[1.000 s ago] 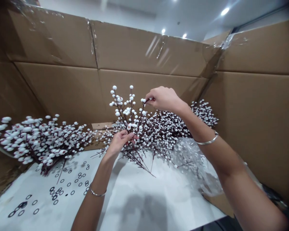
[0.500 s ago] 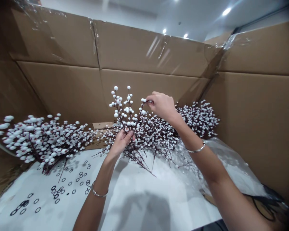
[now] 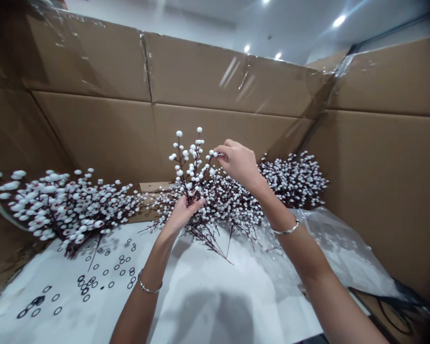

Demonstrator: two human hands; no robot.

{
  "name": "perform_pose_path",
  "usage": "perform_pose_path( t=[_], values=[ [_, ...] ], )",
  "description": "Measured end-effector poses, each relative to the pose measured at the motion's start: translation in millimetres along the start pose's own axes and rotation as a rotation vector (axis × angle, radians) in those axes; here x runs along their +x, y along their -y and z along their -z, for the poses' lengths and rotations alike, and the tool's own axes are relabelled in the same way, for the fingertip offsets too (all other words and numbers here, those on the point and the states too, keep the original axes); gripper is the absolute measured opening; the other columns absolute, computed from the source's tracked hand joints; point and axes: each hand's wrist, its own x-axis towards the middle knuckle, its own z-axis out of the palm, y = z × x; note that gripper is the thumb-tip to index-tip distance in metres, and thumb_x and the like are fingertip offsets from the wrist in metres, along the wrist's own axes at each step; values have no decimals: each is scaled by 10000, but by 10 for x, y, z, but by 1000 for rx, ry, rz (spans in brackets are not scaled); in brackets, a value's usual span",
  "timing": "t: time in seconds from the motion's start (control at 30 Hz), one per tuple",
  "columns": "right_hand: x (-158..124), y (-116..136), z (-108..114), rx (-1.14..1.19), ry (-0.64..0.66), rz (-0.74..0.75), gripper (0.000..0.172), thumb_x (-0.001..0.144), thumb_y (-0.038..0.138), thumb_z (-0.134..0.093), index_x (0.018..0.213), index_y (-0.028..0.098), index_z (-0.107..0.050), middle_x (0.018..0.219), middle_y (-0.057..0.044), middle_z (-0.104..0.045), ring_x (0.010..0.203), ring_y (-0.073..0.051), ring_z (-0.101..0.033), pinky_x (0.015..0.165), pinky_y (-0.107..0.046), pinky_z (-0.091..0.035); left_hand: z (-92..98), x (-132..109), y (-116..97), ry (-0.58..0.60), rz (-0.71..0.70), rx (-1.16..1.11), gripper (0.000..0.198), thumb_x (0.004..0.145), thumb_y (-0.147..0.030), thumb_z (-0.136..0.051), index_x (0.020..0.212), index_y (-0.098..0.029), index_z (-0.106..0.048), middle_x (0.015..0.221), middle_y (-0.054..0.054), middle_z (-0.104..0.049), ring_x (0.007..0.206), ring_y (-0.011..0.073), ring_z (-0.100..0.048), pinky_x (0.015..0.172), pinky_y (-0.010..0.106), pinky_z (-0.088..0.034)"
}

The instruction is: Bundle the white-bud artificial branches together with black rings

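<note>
My left hand (image 3: 184,212) is closed around the lower stem of an artificial berry branch (image 3: 191,167), which stands upright with white berries on dark red twigs. At the tip of its right-hand twig, the fingers of my right hand (image 3: 236,160) pinch the end beside the white berries. That twig bends outward to the right. Directly behind and below both hands lies a pile of similar berry branches (image 3: 232,200), their bare stems pointing toward me.
A bundle of white-berry branches (image 3: 75,205) lies at the left. Several small black rings (image 3: 89,282) are scattered over the white table surface (image 3: 215,277). Clear plastic wrap (image 3: 329,239) spreads at the right. Cardboard walls (image 3: 229,83) enclose the back and sides.
The held branch has shifted slightly right in view. Its right-hand twig is bent further, its tip now pointing more sideways. My left thumb has straightened along the stem.
</note>
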Motion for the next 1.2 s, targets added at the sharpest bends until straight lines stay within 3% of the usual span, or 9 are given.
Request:
perform_pose_path(
  t=[0.13,0.23,0.33,0.43,0.53,0.7,0.8,1.0,1.2],
  values=[
    [-48,65,-2,102,-11,63,296,939,224,-436,1087,258,-690,1039,-59,-663,1005,-227,-568,813,-340,-393,25,75,44,-160,56,-75,305,668,-418,-794,807,-176,-672,730,14,-676,720,183,-588,700,287,-420],
    [-96,141,73,226,-38,115,344,959,287,-416,1232,265,-623,1140,-57,-648,1065,-234,-560,889,-364,-402,58,121,75,-244,61,-59,338,671,-427,-765,581,-206,-526,499,-41,-477,539,129,-431,565,270,-328],
    [-179,198,184,270,-91,46,456,960,336,-409,1410,306,-476,1316,-64,-578,1156,-265,-527,898,-402,-417,101,147,101,-208,-7,-58,483,682,-517,-735,529,-226,-381,469,-66,-313,481,95,-253,496,277,-197],
    [-316,221,184,396,-159,-132,495,958,346,-399,1453,330,-410,1352,-69,-560,1177,-270,-530,888,-420,-435,141,144,75,-145,-57,-132,533,695,-595,-720,565,-228,-355,483,-70,-281,469,87,-218,473,277,-167],
    [-474,254,-39,745,-144,-281,431,951,362,-423,1370,288,-490,1232,-84,-639,1105,-243,-592,893,-410,-466,177,99,-16,-44,-25,-266,539,740,-591,-711,611,-230,-333,491,-92,-221,440,71,-185,442,248,-204],
    [-555,456,-607,1430,177,-443,353,877,413,-576,1179,231,-589,1169,-89,-694,1041,-214,-648,874,-370,-517,221,3,-144,148,98,-329,548,784,-538,-709,618,-221,-294,487,-113,-168,393,37,-111,381,209,-67],
    [-481,605,-781,1697,228,-521,379,871,436,-587,1187,228,-582,1151,-80,-706,1015,-199,-664,859,-343,-522,205,-17,-146,239,142,-332,471,795,-531,-700,669,-211,-378,471,-121,-193,371,35,-116,368,199,-65],
    [-448,735,-839,1762,150,-378,359,795,462,-698,1063,228,-658,1060,-42,-726,1006,-193,-655,918,-318,-497,155,17,-55,248,246,-306,479,734,-497,-748,647,-208,-376,473,-113,-243,381,31,-158,374,200,-98],
    [-531,757,-950,1735,127,-371,383,759,496,-731,1021,225,-665,1007,-24,-714,926,-176,-638,803,-280,-508,148,17,-27,157,189,-216,507,653,-401,-800,622,-215,-329,497,-113,-246,401,24,-171,413,217,-75]
  ],
)
